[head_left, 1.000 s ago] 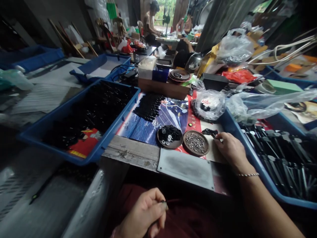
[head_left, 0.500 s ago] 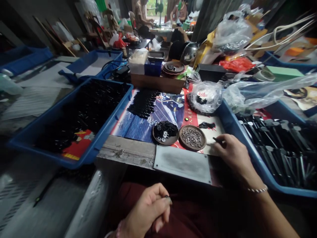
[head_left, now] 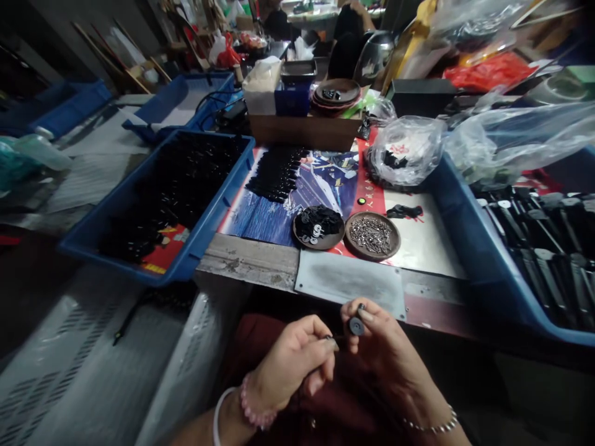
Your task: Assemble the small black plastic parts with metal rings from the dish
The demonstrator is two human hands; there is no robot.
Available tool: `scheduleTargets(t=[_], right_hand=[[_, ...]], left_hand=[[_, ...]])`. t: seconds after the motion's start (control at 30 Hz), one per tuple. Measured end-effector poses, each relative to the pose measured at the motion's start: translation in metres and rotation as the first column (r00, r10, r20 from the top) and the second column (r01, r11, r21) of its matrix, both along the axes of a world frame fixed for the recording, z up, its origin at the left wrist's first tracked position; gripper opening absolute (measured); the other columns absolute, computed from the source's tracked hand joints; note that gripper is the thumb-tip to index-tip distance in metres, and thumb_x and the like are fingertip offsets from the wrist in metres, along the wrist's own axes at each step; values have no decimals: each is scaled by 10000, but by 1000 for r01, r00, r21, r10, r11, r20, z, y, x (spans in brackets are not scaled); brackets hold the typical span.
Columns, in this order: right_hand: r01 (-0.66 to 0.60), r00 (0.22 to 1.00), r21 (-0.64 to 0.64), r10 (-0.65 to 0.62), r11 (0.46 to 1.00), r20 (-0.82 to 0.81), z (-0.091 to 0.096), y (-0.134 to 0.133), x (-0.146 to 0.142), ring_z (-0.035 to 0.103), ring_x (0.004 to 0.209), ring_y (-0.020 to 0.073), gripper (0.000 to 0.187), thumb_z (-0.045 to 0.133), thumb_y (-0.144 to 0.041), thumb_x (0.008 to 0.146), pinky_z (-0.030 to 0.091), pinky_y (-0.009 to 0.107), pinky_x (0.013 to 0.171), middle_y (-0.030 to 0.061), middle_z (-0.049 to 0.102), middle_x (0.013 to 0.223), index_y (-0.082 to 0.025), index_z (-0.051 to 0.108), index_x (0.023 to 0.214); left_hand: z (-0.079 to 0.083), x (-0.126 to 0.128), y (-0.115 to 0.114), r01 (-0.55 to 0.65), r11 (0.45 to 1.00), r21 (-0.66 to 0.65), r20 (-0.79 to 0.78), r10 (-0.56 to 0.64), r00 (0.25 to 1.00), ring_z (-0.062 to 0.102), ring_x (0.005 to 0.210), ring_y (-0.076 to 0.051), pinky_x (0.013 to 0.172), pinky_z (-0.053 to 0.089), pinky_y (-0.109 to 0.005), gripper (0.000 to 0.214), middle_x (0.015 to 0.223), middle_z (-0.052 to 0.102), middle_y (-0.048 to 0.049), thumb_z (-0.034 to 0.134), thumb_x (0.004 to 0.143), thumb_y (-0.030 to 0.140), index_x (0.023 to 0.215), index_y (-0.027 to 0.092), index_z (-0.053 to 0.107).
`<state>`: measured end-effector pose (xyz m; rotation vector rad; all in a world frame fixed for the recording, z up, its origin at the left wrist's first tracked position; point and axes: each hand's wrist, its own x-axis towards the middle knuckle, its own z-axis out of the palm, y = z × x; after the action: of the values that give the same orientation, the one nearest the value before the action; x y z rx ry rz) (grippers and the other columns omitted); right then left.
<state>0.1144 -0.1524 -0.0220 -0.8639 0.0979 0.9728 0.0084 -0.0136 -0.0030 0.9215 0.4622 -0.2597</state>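
Observation:
Over my lap, my left hand (head_left: pixel 295 356) is closed in a pinch on a small dark piece, mostly hidden by the thumb and fingertips. Close beside it, my right hand (head_left: pixel 388 353) grips a small dark part with a round disc end (head_left: pixel 356 326) between thumb and fingers. The fingertips of both hands are near each other, just in front of a grey metal plate (head_left: pixel 351 282) on the table edge. Behind the plate stand a brown dish of black pieces and pale discs (head_left: pixel 318 227) and another dish of small metal pins or screws (head_left: pixel 372 235).
A blue tray (head_left: pixel 186 248) of black parts stands left, and another blue tray (head_left: pixel 502 291) with long dark disc-ended parts stands right. A row of black parts (head_left: pixel 276 173) lies on the printed sheet. Farther back are a plastic bag (head_left: pixel 409 145) and a cardboard box (head_left: pixel 307 131).
My right hand has moved from the table beside the right tray down and left to my left hand, bringing the disc-ended part into view. The camera view has tilted down slightly.

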Motion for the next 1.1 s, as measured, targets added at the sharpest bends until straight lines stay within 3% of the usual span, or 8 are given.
scheduleTargets(t=[0.23, 0.53, 0.67, 0.77, 0.93, 1.1], right_hand=[[-12, 999, 51, 15, 999, -52, 6, 8, -12, 522, 461, 51, 207, 836, -295, 711, 425, 156, 459, -10, 634, 741, -168, 692, 788], [-26, 999, -29, 25, 999, -44, 21, 8, -25, 496, 448, 53, 279, 901, -290, 649, 391, 140, 442, -18, 600, 582, -172, 728, 833], [-17, 999, -99, 21, 995, 41, 26, 3, -25, 340, 395, 31, 259, 851, -348, 731, 290, 131, 395, -75, 454, 464, -173, 667, 779], [-10, 995, -140, 23, 990, 95, 29, 2, -27, 286, 383, 22, 284, 825, -361, 762, 235, 134, 378, -78, 455, 478, -175, 613, 737], [-50, 977, -174, 84, 983, 194, 32, 6, -30, 351, 437, 37, 318, 816, -344, 772, 273, 141, 414, -57, 511, 544, -167, 563, 697], [-122, 891, -244, 214, 962, 400, 31, 7, -28, 455, 506, 83, 351, 762, -377, 821, 356, 186, 474, -38, 527, 590, -176, 516, 673]], left_hand=[[2, -10, -4, -11, 1000, 27, 17, 10, 1000, 359, 338, -17, 334, 228, -134, 253, 580, 588, 43, 640, 881, 394, 855, 163, 538], [2, -19, -3, 1, 996, 88, 47, -5, 999, 380, 353, -19, 352, 257, -131, 252, 599, 595, 43, 630, 887, 390, 840, 177, 503], [2, -23, -2, 14, 990, 137, 51, -21, 998, 406, 365, -23, 362, 276, -129, 247, 618, 612, 33, 626, 887, 389, 863, 173, 508], [4, -25, -1, 24, 982, 186, 32, -31, 999, 424, 377, -25, 375, 295, -130, 249, 641, 623, 23, 622, 885, 391, 867, 170, 510], [7, -27, -1, 38, 967, 252, 4, -40, 999, 453, 405, -33, 408, 330, -139, 210, 667, 631, 18, 631, 876, 351, 902, 165, 537], [7, -29, -1, 46, 955, 292, 14, -53, 998, 472, 423, -45, 423, 340, -158, 234, 690, 644, -7, 637, 877, 370, 893, 156, 541]])
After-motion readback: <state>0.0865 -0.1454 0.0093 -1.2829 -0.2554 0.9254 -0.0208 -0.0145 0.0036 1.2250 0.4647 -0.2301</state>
